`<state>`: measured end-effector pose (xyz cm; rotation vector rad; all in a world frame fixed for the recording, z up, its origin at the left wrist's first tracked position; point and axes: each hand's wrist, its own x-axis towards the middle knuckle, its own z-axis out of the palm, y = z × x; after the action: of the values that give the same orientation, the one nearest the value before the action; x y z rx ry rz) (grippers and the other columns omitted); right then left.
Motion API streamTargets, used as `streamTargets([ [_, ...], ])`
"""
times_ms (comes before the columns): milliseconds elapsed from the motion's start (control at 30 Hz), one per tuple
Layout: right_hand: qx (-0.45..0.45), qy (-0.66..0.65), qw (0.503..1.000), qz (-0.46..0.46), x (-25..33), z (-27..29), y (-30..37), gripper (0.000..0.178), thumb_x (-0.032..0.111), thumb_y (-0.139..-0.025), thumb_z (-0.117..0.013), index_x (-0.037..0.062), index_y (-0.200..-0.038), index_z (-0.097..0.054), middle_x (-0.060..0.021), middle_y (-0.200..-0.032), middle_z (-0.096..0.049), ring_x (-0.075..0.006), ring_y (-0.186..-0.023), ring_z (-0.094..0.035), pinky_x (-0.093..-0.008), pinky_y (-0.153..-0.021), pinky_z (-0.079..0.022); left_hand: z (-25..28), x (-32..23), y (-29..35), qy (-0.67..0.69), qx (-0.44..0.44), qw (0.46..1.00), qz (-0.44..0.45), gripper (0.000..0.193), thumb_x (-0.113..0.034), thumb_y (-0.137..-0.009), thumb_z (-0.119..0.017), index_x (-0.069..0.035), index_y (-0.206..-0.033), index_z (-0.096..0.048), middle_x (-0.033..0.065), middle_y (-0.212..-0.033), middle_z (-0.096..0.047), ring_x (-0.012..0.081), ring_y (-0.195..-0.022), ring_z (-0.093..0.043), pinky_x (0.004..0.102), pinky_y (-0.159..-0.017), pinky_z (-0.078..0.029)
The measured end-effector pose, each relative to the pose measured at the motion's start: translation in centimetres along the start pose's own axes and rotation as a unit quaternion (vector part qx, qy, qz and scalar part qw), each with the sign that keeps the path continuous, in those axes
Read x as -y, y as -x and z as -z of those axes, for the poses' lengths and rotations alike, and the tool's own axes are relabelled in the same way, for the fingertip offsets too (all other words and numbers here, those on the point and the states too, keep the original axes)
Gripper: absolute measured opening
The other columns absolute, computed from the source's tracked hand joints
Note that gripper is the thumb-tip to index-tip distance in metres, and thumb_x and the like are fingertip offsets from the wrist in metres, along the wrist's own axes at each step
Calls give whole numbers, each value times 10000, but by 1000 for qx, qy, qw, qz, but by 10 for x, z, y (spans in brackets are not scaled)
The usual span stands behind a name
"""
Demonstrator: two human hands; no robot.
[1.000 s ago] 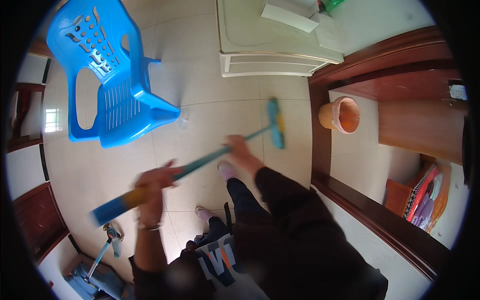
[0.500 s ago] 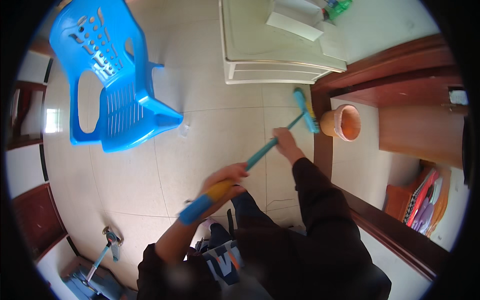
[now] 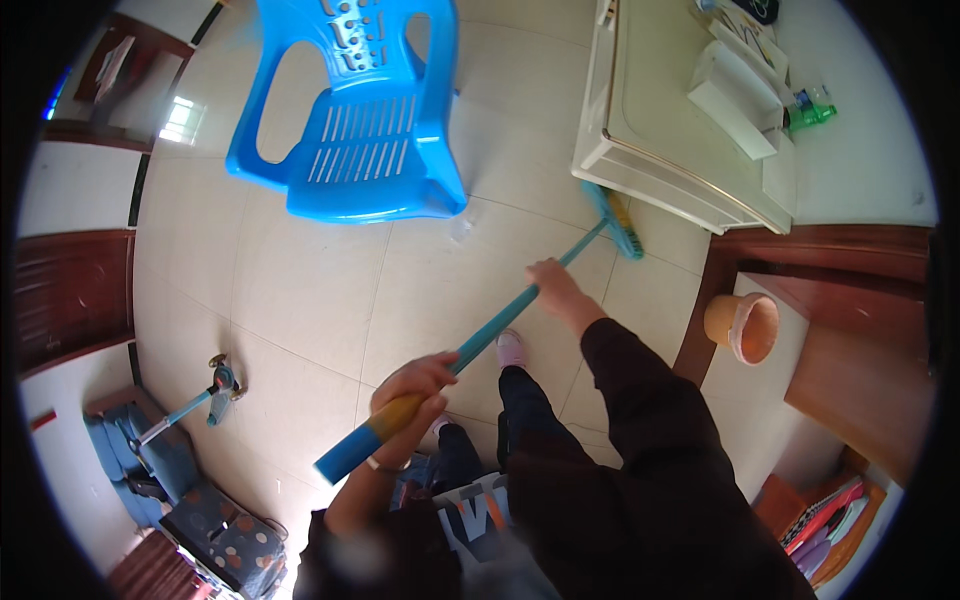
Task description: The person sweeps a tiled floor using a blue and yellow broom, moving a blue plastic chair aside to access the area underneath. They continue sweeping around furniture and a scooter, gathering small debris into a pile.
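Observation:
Both my hands grip a long-handled broom [image 3: 496, 322] that slants from lower left to upper right. My left hand [image 3: 414, 388] is closed round the handle by its yellow section, just above the blue end. Farther along the teal pole my right hand [image 3: 556, 290] is wrapped round it. The broom head [image 3: 614, 222], teal with yellow and blue-green bristles, rests on the tiled floor [image 3: 300, 290] beside the cream cabinet [image 3: 690, 180], its upper end close against the cabinet's base.
A blue plastic armchair [image 3: 360, 140] stands ahead to the left. On the cabinet lie a white open box [image 3: 735, 95] and a green bottle [image 3: 811, 112]. An orange-brown bin [image 3: 742, 326] sits at the right, past a dark red door sill. A scooter-like wheeled thing [image 3: 215, 390] is at the left.
My view has turned, so the chair and cabinet sit farther right. The broom head has come away from near the bin to the cabinet's base. Both hands keep their hold.

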<state>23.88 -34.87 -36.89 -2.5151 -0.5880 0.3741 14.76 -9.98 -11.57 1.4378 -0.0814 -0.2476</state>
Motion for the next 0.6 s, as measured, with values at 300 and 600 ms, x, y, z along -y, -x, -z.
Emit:
streamTargets([
  [300, 110, -126, 976, 136, 161, 3, -16, 83, 46, -671, -588, 61, -671, -507, -133, -710, -559, -347, -770, -538, -422, -689, -427, 56, -78, 79, -77, -58, 971, -220, 256, -258, -840, -577, -74, -683, -492, 92, -622, -555, 241, -628, -597, 427, -744, -489],
  [600, -35, -85, 986, 141, 135, -27, -99, 148, 114, -671, -645, 58, -682, -509, -151, -726, -550, -349, -766, -536, -440, -659, -424, 58, 30, 83, -3, -198, 970, -143, 161, 67, -766, -567, -58, -839, -496, 97, -871, -551, 265, -996, -538, 441, -1004, -328],
])
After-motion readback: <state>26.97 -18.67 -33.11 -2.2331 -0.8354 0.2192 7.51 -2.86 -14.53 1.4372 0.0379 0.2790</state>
